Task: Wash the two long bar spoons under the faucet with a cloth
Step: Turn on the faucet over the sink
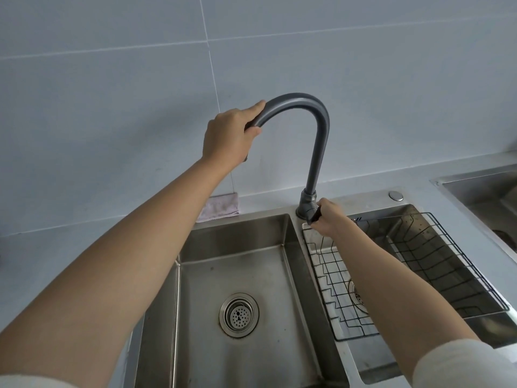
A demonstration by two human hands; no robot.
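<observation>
A dark grey gooseneck faucet [316, 141] rises from the ledge between two steel basins. My left hand [228, 135] is closed around its spout end, which hangs over the left basin [223, 247]. My right hand [327, 217] grips the faucet's dark lever [312, 214] at the base. No water is running. A folded pale purple cloth [221, 210] lies on the counter behind the left basin, partly hidden by my left forearm. No bar spoons are in sight.
The left basin has a round drain strainer [239, 315]. The right basin holds a black wire rack [419, 264] over a white tray [335, 281]. Another steel sink [481, 191] sits at the far right. A round metal button [396, 195] is on the ledge.
</observation>
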